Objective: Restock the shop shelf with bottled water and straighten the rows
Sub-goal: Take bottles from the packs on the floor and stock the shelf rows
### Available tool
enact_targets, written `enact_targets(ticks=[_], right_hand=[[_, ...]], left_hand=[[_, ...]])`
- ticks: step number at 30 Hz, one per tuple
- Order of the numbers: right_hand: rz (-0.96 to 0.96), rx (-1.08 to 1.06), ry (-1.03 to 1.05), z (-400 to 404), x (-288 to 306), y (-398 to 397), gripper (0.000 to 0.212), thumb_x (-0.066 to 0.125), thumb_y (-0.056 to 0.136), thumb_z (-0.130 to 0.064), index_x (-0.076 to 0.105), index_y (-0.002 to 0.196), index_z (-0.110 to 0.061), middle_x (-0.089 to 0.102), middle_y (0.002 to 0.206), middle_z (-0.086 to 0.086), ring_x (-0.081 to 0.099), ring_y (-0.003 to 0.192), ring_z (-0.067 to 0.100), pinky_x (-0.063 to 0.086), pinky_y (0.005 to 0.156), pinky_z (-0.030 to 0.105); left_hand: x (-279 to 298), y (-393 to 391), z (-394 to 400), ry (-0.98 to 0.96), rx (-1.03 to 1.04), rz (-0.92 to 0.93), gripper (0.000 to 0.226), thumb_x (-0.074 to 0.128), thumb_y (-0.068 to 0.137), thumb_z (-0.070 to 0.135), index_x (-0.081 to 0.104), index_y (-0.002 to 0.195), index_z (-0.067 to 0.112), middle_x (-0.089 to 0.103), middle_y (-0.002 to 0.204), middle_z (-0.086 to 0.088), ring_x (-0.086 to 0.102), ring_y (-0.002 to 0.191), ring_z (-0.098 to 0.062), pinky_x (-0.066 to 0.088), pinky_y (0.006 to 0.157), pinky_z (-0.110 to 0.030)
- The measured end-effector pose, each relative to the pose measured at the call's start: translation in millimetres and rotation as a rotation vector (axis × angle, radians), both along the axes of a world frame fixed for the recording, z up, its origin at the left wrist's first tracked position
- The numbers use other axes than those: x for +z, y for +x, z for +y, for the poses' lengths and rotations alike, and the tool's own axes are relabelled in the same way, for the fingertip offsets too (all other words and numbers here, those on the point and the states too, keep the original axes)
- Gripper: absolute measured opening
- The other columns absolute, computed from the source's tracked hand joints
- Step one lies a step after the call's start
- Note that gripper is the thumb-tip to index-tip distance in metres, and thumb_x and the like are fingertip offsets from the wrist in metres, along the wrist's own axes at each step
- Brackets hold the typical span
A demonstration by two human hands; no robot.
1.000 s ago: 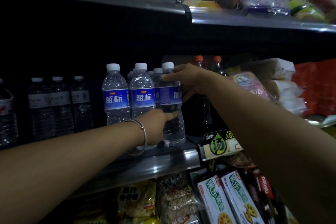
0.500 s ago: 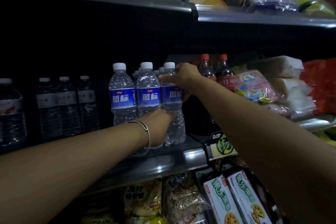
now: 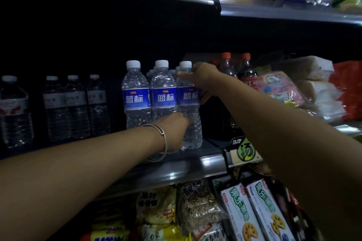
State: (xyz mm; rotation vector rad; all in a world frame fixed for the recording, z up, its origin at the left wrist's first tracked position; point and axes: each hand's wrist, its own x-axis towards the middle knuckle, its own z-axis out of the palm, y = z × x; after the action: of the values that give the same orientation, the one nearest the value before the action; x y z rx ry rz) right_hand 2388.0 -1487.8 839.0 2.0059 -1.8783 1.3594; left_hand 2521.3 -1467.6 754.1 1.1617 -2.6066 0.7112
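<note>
Water bottles point(image 3: 188, 103) beside cola bottles point(image 3: 247, 76).

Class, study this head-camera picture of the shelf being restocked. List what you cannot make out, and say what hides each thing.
- Blue-label bottles behind the front three: only caps show; the front row hides how deep the rows go.
- Left hand fingers: hidden behind the hand's back, so its hold on the right-hand bottle is unclear.
- Grey-label bottles: print lost in shadow.
- Cola bottles: lower bodies covered by the right hand and forearm.
</note>
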Motion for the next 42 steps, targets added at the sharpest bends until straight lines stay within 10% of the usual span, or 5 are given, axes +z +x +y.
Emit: enact_targets(ticks=[8, 25, 32, 42], right_hand=[[0.040, -0.068, -0.069, -10.8, -3.0, -1.1, 0.059, 0.059, 0.083, -0.057, 0.056, 0.116, -0.009, 0.061, 0.114, 0.009, 0.055, 0.086, 0.016, 0.047, 0.069, 0.027], [0.057, -0.276, -0.223, 28.4, -50.7, 0.3, 0.047, 0.050, 0.092, -0.046, 0.050, 0.119, -0.007, 0.063, 0.108, 0.016, 0.060, 0.098, 0.034, 0.050, 0.076, 0.039], [0.427, -0.372, -0.204, 119.8, -151.9, 16.8, 0.043, 0.064, 0.084, -0.033, 0.050, 0.115, -0.007, 0.063, 0.102, 0.012, 0.057, 0.097, 0.031, 0.041, 0.074, 0.037], [0.366, -0.350, 0.311, 213.8, -400.7, 61.9, 0.039, 0.065, 0.083, -0.032, 0.056, 0.114, -0.011, 0.063, 0.111, 0.010, 0.058, 0.101, 0.031, 0.046, 0.077, 0.038]], left_hand=[[-0.3, -0.2, -0.6, 0.002, -0.008, 0.007, 0.055, 0.048, 0.086, 0.003, 0.037, 0.140, 0.013, 0.048, 0.125, -0.013, 0.051, 0.113, -0.030, 0.044, 0.088, -0.033], [-17.2, 17.6, 21.1, 0.088, -0.183, 0.287, 0.041, 0.045, 0.085, -0.001, 0.052, 0.125, 0.009, 0.049, 0.123, -0.011, 0.047, 0.115, -0.026, 0.038, 0.093, -0.027], [-80.6, 38.5, 59.7, 0.149, -0.427, 0.496, 0.027, 0.052, 0.083, 0.004, 0.054, 0.110, 0.005, 0.048, 0.116, -0.014, 0.048, 0.109, -0.032, 0.042, 0.090, -0.037], [-309.1, 74.8, 121.8, 0.429, -0.496, 0.379, 0.030, 0.052, 0.083, 0.008, 0.049, 0.113, 0.009, 0.045, 0.121, -0.013, 0.046, 0.112, -0.033, 0.040, 0.089, -0.042]])
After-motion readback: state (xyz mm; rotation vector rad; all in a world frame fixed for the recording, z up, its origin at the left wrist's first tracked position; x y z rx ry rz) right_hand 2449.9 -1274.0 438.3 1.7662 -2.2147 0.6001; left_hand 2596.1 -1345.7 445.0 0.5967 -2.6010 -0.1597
